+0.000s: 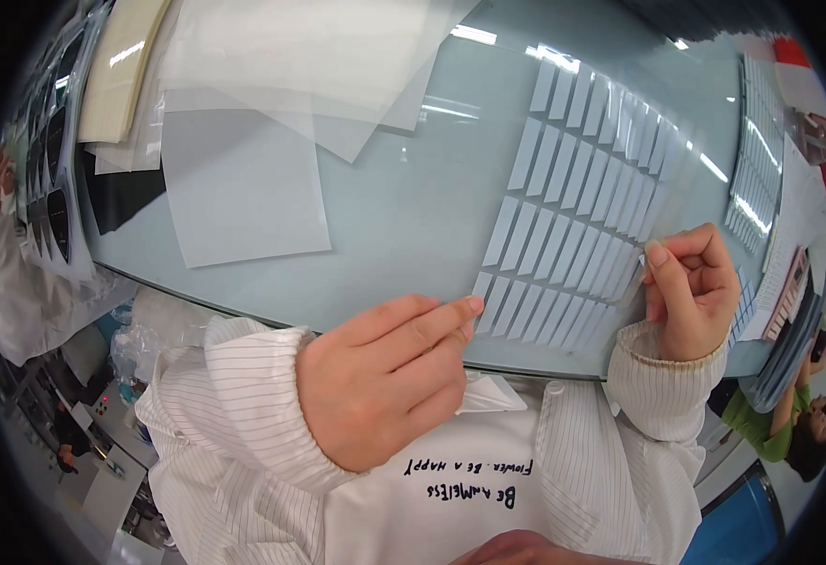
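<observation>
A clear sheet (497, 218) with rows of narrow white strips (554, 231) lies on the glass tabletop in front of me. My left hand (384, 381) is at its lower left corner, fingers stretched together and the thumb tip close under the index fingertip. Whatever lies between those fingertips is hidden. At the sheet's right side, my right hand (693, 292) has thumb and index finger pinched together, the other fingers curled. A small white piece (641, 264) shows just under that thumb tip. A white folded piece (495, 394) sits by the table edge below my left hand.
Translucent white sheets (243, 179) overlap at the upper left beside a cream-coloured stack (121, 66). Another sheet of strips (756, 160) and papers (794, 217) lie at the right. Clear plastic wrapping (154, 334) is below the table's left edge. Other people appear at both sides.
</observation>
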Motion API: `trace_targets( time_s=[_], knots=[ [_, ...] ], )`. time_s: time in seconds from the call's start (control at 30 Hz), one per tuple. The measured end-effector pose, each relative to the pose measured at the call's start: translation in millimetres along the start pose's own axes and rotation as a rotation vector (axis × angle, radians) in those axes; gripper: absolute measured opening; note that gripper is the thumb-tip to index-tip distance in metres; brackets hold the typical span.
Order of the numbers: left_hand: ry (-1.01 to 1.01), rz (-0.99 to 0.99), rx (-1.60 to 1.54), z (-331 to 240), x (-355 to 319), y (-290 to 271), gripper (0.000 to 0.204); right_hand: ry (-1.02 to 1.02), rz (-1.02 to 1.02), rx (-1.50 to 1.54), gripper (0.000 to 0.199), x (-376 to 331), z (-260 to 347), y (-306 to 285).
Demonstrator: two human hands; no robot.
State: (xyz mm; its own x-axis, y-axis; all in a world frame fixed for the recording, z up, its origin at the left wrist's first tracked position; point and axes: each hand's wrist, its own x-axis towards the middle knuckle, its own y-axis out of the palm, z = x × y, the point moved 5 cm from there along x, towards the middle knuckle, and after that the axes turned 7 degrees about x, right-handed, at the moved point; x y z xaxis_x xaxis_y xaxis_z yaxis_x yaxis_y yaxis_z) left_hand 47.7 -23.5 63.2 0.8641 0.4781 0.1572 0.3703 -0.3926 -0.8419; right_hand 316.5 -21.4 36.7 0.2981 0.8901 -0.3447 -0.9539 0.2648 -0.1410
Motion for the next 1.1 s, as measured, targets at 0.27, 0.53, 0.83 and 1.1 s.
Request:
trace_targets(
  time_s=[0.27, 0.53, 0.83, 1.1],
  knots=[
    [0.156, -0.035, 0.118, -14, 10, -30, 0.030, 0.001, 0.037, 0.030, 0.013, 4, -7, -4],
    [0.394, -0.102, 0.435, -7, 20, 4, 0.040, -0.009, 0.076, 0.024, 0.012, 5, -5, -2],
    [0.345, -0.197, 0.484, 65, 126, -20, 0.030, -0.019, 0.070, 0.020, 0.012, 8, -9, -4],
    [0.414, -0.146, 0.480, 57, 110, -17, 0.034, -0.018, 0.074, -0.013, 0.013, 8, -5, -3]
  ],
)
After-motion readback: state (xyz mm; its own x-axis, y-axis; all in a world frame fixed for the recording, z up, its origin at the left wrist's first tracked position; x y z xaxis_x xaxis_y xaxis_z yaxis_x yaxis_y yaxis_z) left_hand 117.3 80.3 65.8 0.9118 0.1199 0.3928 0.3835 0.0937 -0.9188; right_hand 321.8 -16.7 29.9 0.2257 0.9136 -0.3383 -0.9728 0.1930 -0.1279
